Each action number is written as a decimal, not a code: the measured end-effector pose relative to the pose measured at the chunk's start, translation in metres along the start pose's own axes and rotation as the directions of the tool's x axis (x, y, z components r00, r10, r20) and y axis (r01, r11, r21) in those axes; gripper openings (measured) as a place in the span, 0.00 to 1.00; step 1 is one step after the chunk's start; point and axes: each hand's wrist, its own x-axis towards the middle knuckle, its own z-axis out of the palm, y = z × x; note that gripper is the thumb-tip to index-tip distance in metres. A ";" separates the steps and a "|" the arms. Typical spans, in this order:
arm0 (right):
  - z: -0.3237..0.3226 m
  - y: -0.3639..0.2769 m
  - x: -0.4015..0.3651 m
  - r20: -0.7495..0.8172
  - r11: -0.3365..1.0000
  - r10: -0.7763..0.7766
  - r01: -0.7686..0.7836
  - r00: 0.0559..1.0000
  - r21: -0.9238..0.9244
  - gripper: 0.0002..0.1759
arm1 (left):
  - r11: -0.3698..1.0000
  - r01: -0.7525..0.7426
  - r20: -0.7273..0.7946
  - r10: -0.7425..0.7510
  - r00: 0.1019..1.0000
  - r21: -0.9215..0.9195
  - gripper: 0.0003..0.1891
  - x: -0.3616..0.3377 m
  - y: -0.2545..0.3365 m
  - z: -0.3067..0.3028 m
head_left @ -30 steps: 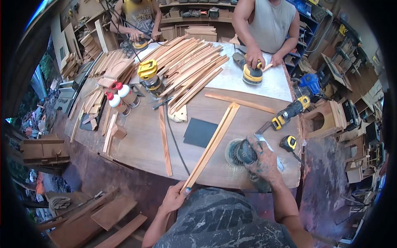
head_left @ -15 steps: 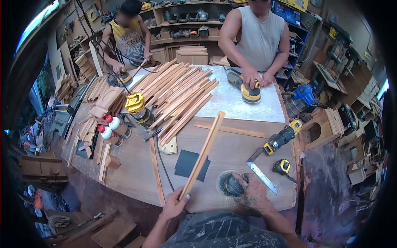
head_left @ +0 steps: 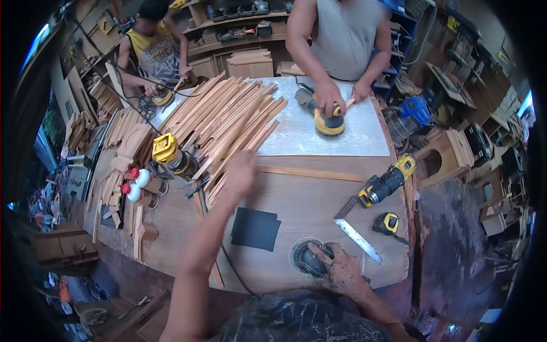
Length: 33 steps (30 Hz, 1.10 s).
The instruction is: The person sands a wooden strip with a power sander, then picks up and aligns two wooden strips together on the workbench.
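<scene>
My left hand (head_left: 239, 171) is stretched forward over the bench to the near edge of a big pile of thin wood strips (head_left: 228, 117). It is blurred, and I cannot tell if a strip is still in it. My right hand (head_left: 340, 275), smeared with dark stains, rests on a round orbital sander (head_left: 305, 257) that sits on the wooden bench (head_left: 319, 199) near its front edge. A black sheet of sandpaper (head_left: 255, 228) lies just left of the sander.
A metal square (head_left: 356, 236), a yellow tape measure (head_left: 387, 223) and a yellow drill (head_left: 387, 182) lie right of the sander. A yellow router (head_left: 171, 154) and glue bottles (head_left: 139, 185) stand left. One person runs a yellow sander (head_left: 329, 122) opposite; another person (head_left: 151, 51) works far left.
My left hand lifted the long wood strip off the bench and swung it forward to the pile. My right hand pulled the sander nearer to the front edge.
</scene>
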 end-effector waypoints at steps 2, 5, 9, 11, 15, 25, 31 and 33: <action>0.000 0.000 0.001 -0.013 1.000 0.000 0.000 1.000 -0.001 0.57 | 0.980 -0.196 -0.134 0.198 0.971 0.024 0.24 0.003 0.059 0.023; 0.000 0.002 -0.004 -0.049 0.999 0.012 -0.010 0.999 0.034 0.56 | 0.998 0.052 -0.065 -0.053 0.996 -0.024 0.19 0.008 0.075 0.071; -0.002 0.003 -0.015 -0.144 0.996 0.023 -0.012 0.989 0.083 0.54 | 0.999 0.025 0.259 -0.011 0.966 -0.047 0.14 0.004 0.074 0.031; -0.003 0.005 -0.020 -0.209 0.998 0.008 0.005 0.978 0.059 0.53 | 0.967 0.111 0.272 -0.046 0.961 -0.230 0.15 -0.028 0.085 -0.002; -0.006 0.013 -0.033 -0.339 0.997 0.002 0.025 0.941 0.075 0.53 | 0.219 0.826 0.799 -0.216 0.560 -0.520 0.25 -0.145 0.117 -0.047; -0.017 -0.015 -0.046 -0.231 0.989 0.129 -0.108 0.964 0.101 0.49 | 0.080 0.847 0.826 -0.189 0.531 -0.526 0.25 -0.324 0.221 -0.052; 0.001 -0.030 -0.042 -0.101 0.998 0.030 -0.035 0.994 -0.051 0.50 | 0.345 0.774 0.672 -0.385 0.633 -0.532 0.22 -0.340 0.251 -0.068; 0.004 -0.042 -0.046 -0.047 0.996 0.015 -0.019 0.999 -0.090 0.51 | 0.362 0.808 0.711 -0.390 0.585 -0.466 0.22 -0.344 0.254 -0.075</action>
